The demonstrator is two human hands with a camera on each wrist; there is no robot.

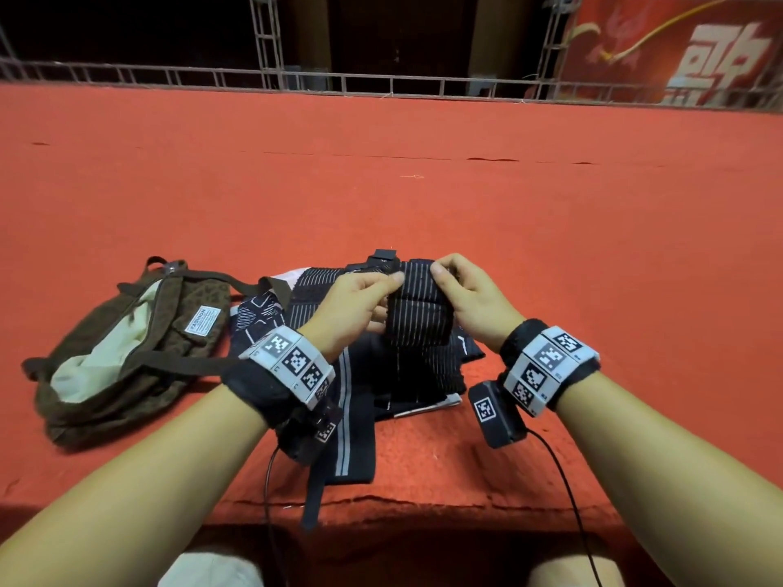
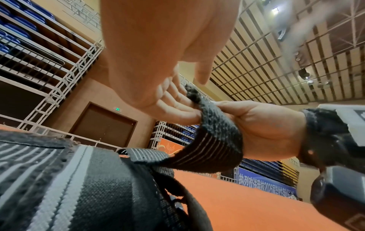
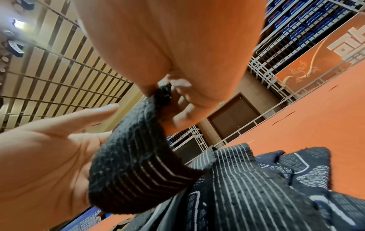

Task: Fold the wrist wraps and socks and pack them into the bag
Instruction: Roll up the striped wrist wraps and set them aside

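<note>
I hold a black wrist wrap (image 1: 419,315) with thin white stripes, partly folded, up above a pile of dark fabric. My left hand (image 1: 392,281) has its fingers curled behind the wrap and its thumb at the top edge. My right hand (image 1: 440,271) pinches the same top edge from the right. In the right wrist view the wrap (image 3: 134,168) lies against my left palm (image 3: 43,156). In the left wrist view it (image 2: 215,140) drapes over my right palm (image 2: 266,128). The brown bag (image 1: 178,315) lies open at the left, showing its cream lining.
Under my hands lie a striped wrap (image 1: 322,286), dark patterned socks (image 1: 258,319) and a black wrap with grey bands (image 1: 351,425) reaching the platform's front edge (image 1: 423,502). Red carpet (image 1: 551,205) stretches to a metal railing (image 1: 381,84).
</note>
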